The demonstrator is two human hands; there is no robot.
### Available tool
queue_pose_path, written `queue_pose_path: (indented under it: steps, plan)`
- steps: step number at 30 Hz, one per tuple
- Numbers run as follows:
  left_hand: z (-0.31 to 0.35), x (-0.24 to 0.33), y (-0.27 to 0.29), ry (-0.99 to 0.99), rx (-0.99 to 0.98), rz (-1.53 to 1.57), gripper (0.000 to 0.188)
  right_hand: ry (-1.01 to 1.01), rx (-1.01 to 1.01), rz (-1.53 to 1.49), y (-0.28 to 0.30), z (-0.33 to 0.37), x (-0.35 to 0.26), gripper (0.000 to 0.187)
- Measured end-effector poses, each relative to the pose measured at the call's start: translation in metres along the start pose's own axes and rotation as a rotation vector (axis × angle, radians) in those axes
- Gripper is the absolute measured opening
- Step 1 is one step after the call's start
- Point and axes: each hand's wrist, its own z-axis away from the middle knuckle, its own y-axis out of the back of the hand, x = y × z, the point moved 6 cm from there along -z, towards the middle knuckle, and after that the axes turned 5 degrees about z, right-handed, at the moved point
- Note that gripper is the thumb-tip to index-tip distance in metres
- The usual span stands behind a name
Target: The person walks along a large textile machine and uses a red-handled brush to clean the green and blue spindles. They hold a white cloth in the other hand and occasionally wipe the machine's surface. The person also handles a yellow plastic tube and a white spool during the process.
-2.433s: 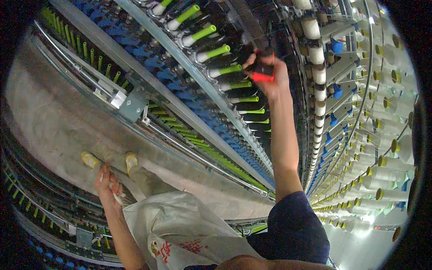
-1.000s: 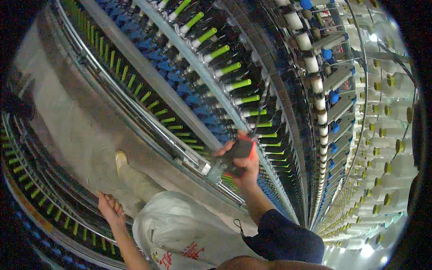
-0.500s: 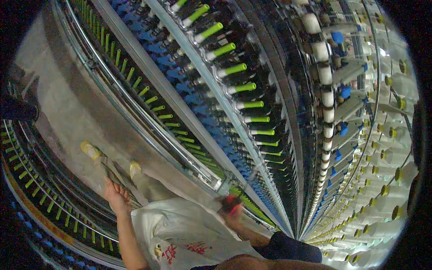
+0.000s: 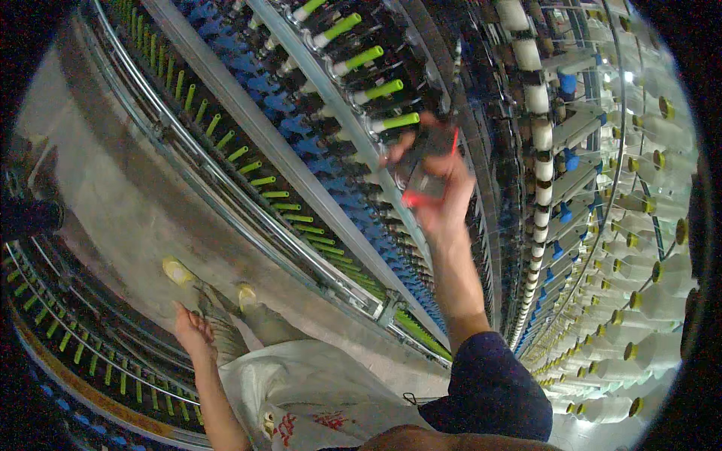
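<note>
My right hand point(image 4: 444, 188) is raised at the row of bright green spindle tubes point(image 4: 380, 92) on the spinning frame. It is blurred by motion, with its fingers closed around a dark object with red edges point(image 4: 421, 177), whose kind I cannot make out. The hand overlaps the row just below one green tube point(image 4: 397, 122); whether it touches the machine cannot be told. Lower left, my left hand point(image 4: 195, 331) hangs over the aisle beside my apron point(image 4: 301, 376), fingers curled, with nothing visible in them.
A metal rail point(image 4: 226, 195) runs along the machine, with a lower row of green pegs point(image 4: 263, 181). White rollers point(image 4: 541, 135) and hanging white bobbins point(image 4: 654, 301) line the right. Another machine's rail point(image 4: 105, 357) borders the concrete aisle point(image 4: 113, 188) on the left.
My right hand has swung up and forward from beside my apron to the spindle row, carrying the dark and red object. The left hand stays low, about where it was.
</note>
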Motion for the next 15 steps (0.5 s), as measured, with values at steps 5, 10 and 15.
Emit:
queue_pose_path:
  steps: [5,10,15]
  plan:
    - [-0.025,0.081,0.02,-0.105,0.061,-0.032,0.051,-0.001,0.239,-0.133,0.002,-0.143,-0.045,0.029]
    - [-0.046,0.137,0.023,-0.113,0.071,-0.044,0.051,-0.128,0.355,-0.278,0.02,-0.192,-0.049,0.02]
    - [-0.058,0.17,0.008,-0.115,-0.009,-0.037,0.051,-0.171,0.152,-0.296,0.006,-0.197,-0.048,0.019]
